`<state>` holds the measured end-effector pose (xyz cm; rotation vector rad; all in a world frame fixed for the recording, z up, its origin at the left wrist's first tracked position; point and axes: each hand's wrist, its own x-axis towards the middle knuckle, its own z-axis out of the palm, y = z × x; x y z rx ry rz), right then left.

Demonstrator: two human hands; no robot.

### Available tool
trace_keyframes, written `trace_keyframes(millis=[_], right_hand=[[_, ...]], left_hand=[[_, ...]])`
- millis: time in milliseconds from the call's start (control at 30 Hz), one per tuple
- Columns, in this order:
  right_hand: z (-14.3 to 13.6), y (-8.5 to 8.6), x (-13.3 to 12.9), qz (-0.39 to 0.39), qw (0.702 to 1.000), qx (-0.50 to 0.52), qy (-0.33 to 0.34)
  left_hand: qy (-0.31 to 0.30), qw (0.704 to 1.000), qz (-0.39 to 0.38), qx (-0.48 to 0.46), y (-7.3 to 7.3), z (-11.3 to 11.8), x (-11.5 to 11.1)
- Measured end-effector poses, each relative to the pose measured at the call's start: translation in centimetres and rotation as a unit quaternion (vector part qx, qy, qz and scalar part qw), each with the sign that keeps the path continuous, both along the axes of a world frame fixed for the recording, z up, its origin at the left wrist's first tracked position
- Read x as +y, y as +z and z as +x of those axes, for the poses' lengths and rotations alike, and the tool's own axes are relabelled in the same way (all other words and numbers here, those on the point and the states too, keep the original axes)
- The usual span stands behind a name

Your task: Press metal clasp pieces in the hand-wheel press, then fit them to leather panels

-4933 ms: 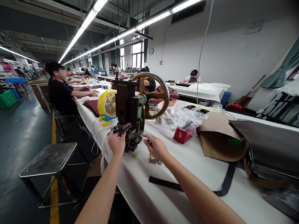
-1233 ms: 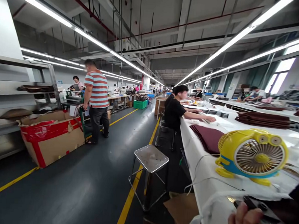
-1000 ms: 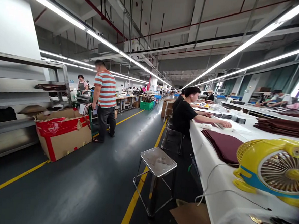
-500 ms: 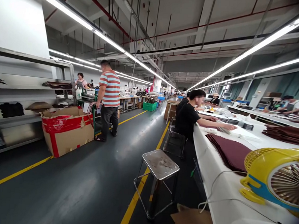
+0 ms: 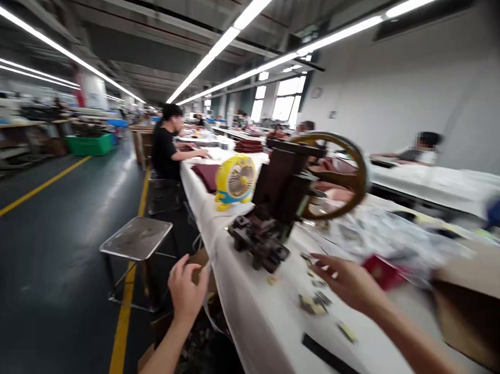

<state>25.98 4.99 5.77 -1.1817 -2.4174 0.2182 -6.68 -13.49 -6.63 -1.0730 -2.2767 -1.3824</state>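
Observation:
My left hand is raised beside the table's left edge, its fingers curved and apart with nothing visible between them. Over the white-covered table, my right hand reaches in from the right, blurred, fingers extended above small metal parts. Whether its fingertips touch a part is unclear. Just beyond stands a dark hand-wheel machine with a large yellowish wheel. A black strip lies nearest to me on the tabletop.
A yellow fan stands behind the machine, near maroon sheets. A metal stool is on the floor at left. A person in black sits further along the table. Clear plastic bags and a cardboard box are at right.
The view has swung right and down toward the table. Both my hands, the machine and the small metal parts have come into view; the shelf and the standing person have left it.

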Motion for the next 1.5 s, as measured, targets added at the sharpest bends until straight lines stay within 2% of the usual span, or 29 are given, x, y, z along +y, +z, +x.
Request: trace_keyframes(millis=[67,200,300,367,500,700,833,1000,1233,1367,1433,1500], right_hand=[[2.5,-1.9,-2.2,-0.06,0.997,-0.037,-0.017],[2.4,-5.1,-4.5,-0.101,0.994,-0.001,-0.03],[2.1,-6.0,-4.9,-0.096,0.995,0.009,-0.013],[2.2,-5.9,-5.1,-0.093,0.996,0.005,-0.005],[2.5,-5.5,-5.2,-0.095,0.995,-0.003,-0.006],[2.4,-5.9,-4.9,-0.089,0.996,-0.005,-0.005],[2.6,-5.9,-4.9,-0.089,0.996,-0.004,-0.003],[2.4,-5.8,-4.9,-0.088,0.996,-0.003,-0.004],[2.4,-5.7,-5.3,-0.085,0.993,0.082,-0.014],[2.6,-5.2,-5.7,-0.097,0.991,0.087,0.031],[2.6,-5.0,-5.8,-0.105,0.991,0.064,0.044],[2.4,-4.9,-5.6,-0.113,0.992,0.039,0.042]], left_hand=[[-0.057,0.998,0.003,-0.01,0.6,1.3,1.1],[-0.156,0.987,0.036,0.012,5.0,4.1,4.6],[-0.145,0.989,0.03,0.024,7.9,5.9,8.0],[-0.128,0.992,0.007,0.011,8.7,6.4,9.7],[-0.119,0.992,-0.022,-0.019,8.5,6.6,11.3],[-0.133,0.991,-0.02,-0.029,8.4,6.3,11.6],[-0.142,0.989,-0.019,-0.021,8.6,5.5,10.6],[-0.144,0.988,-0.016,-0.057,8.4,4.7,8.9],[-0.196,0.973,-0.053,-0.109,9.0,5.4,9.9],[-0.217,0.961,-0.033,-0.17,8.5,4.9,9.3],[-0.233,0.951,-0.023,-0.202,8.3,5.3,8.5],[-0.261,0.936,-0.005,-0.234,8.7,7.1,7.8]])
